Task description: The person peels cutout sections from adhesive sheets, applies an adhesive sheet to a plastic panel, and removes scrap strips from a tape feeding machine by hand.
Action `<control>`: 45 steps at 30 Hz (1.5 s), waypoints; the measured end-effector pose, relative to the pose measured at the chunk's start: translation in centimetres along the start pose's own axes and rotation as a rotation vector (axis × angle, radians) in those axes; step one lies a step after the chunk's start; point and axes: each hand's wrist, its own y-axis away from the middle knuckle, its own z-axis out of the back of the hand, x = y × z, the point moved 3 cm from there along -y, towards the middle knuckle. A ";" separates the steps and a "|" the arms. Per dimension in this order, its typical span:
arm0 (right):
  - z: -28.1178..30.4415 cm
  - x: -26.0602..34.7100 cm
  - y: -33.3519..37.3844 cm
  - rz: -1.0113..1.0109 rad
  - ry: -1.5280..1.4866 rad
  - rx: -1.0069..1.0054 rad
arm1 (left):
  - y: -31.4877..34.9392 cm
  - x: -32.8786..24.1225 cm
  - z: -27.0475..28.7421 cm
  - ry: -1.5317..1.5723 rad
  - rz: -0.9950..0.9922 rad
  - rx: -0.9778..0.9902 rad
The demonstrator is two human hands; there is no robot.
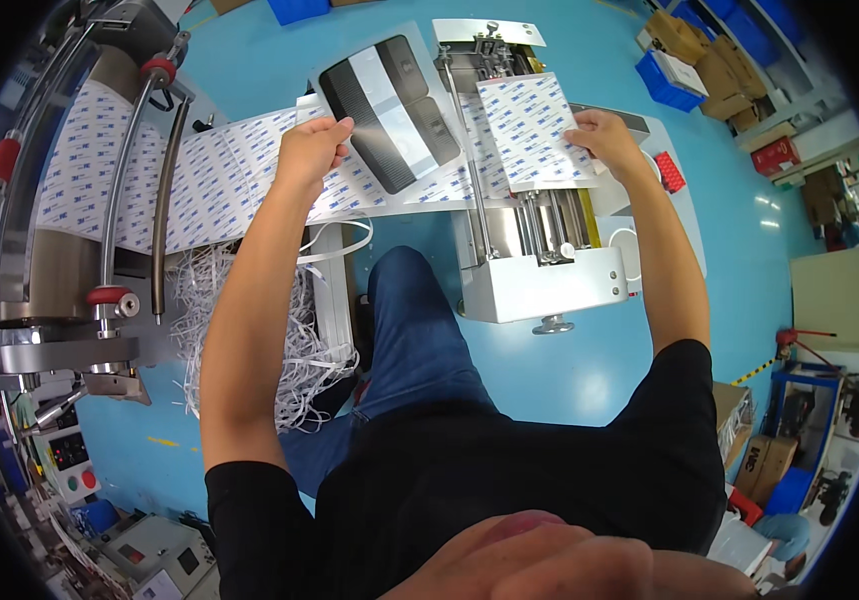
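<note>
My left hand (312,152) is closed in a pinch at the left edge of a thin clear-and-white sheet bearing black textured pieces (367,105). That sheet hangs tilted over the printed web. On the other side, my right hand (604,145) has its fingers closed on the right edge of a white sheet with blue print (529,130). This sheet lies over the rollers of a small white machine (546,285). Between the two machines runs a long white web with blue print (217,180), passing beneath the black-pieced sheet.
At left stands a large roller machine (69,355) with metal bars. Shredded white strips (284,345) pile below the web, near my legs. A round knob (552,325) juts from the small machine's near side. Blue bins (671,85) and cardboard boxes (734,75) stand at far right.
</note>
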 end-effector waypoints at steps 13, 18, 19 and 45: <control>-0.3 2.8 1.9 0.122 -0.532 -0.017 | -3.4 -0.9 3.3 -1.203 -0.112 -0.136; -1.0 4.6 2.1 0.169 -0.584 0.039 | -1.8 -1.7 3.1 -1.171 -0.089 -0.189; -1.3 5.2 2.3 0.186 -0.625 0.036 | -1.5 -1.8 3.1 -1.167 -0.118 -0.220; -26.2 21.3 18.2 0.613 -0.308 0.782 | 25.6 5.6 8.5 1.173 -0.392 0.027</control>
